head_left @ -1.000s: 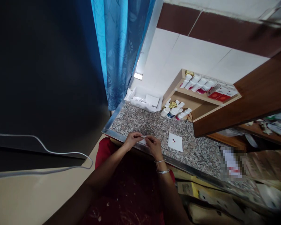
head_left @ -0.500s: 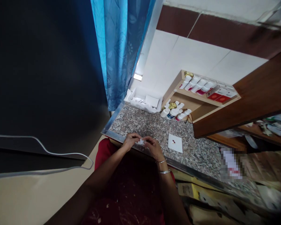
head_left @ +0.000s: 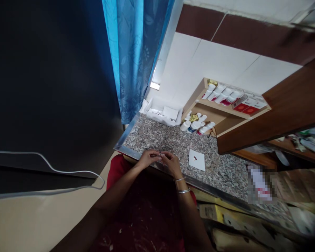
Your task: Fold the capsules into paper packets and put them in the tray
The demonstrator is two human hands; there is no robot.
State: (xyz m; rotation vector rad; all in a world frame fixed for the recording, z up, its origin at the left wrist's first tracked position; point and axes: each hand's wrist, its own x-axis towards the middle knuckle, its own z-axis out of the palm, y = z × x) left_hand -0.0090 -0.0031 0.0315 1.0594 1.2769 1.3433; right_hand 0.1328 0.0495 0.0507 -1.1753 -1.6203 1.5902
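The person's left hand (head_left: 148, 158) and right hand (head_left: 172, 162) meet just above the metal-trimmed front edge of a speckled granite surface (head_left: 157, 134). The fingers of both curl inward, and their tips clench a small white piece (head_left: 160, 154), too small to make out clearly, held up between them over the stone. Two thin silver bangles (head_left: 180, 185) circle the right wrist. Just beside the right hand, a white card (head_left: 200, 163) lies flat on the surface, with a small red-and-white speck at its middle. Farther off, white plastic bottles (head_left: 196, 126) stand and lie under a wooden shelf (head_left: 198, 99) that carries more white bottles (head_left: 220, 96) and red-and-white cartons (head_left: 248, 106); their labels are too small to read. A white tray (head_left: 160, 113) sits in the far corner beside a blue leaf-patterned curtain (head_left: 131, 59), and a pixelated patch (head_left: 259, 184) blurs whatever lies at right.
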